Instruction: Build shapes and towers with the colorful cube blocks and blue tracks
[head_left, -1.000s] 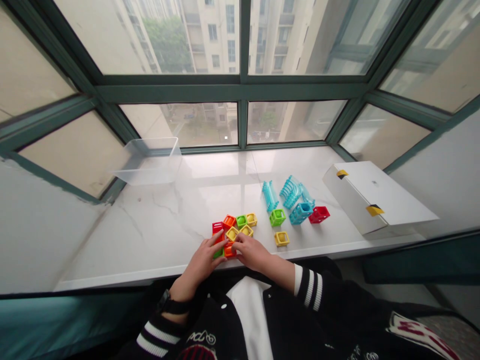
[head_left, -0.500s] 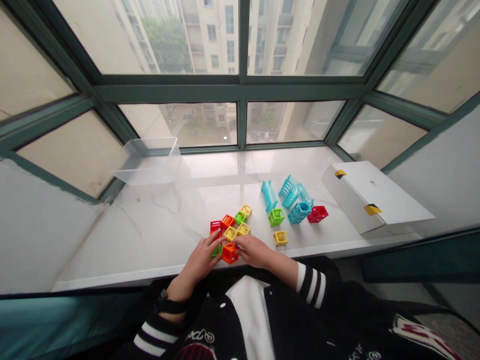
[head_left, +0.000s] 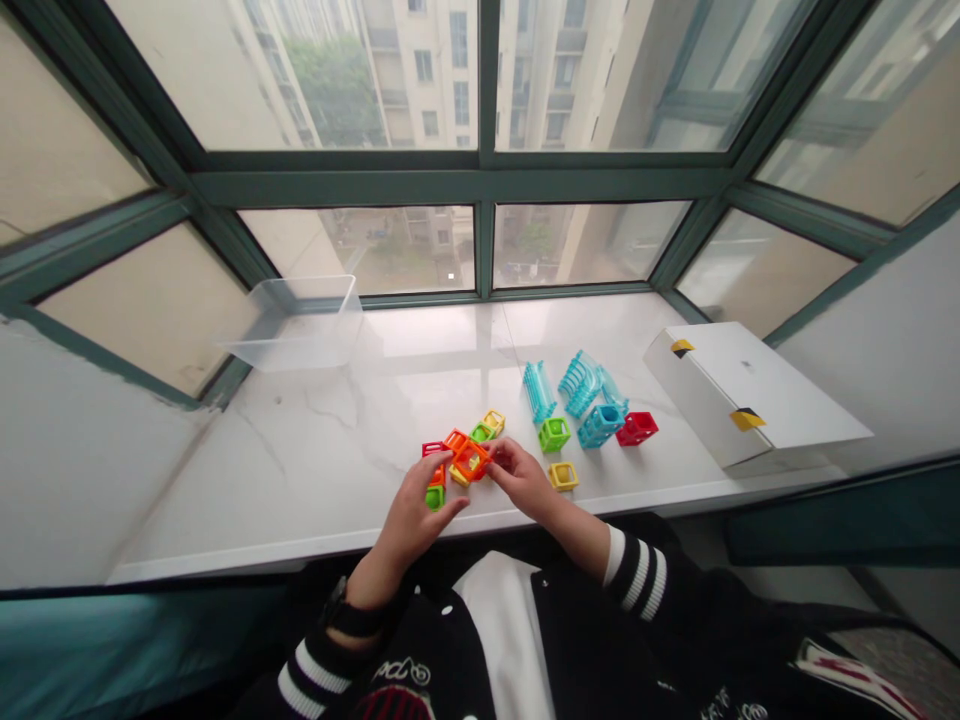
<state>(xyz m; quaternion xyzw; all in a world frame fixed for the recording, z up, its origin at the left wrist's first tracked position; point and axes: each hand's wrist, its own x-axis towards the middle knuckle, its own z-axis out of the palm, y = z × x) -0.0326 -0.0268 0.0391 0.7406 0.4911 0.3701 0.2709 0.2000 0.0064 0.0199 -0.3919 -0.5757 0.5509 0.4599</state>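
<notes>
Pinching orange block (head_left: 471, 460) by edge: right hand (head_left: 519, 482). Left hand (head_left: 412, 508) beside it, fingers wide. Block likely light, stiff; best gripped by sides.

Right hand (head_left: 521, 480): pinched one orange cube (head_left: 470, 460) at its edge. Left hand (head_left: 411, 512): held its thumb apart, beside a multicoloured cube cluster (head_left: 456, 440). White sill (head_left: 322, 430): bore blue lattice pieces (head_left: 581, 385), three loose cubes (head_left: 554, 434) (green, yellow, red), clear bin (head_left: 315, 350), white box (head_left: 757, 385).
</notes>
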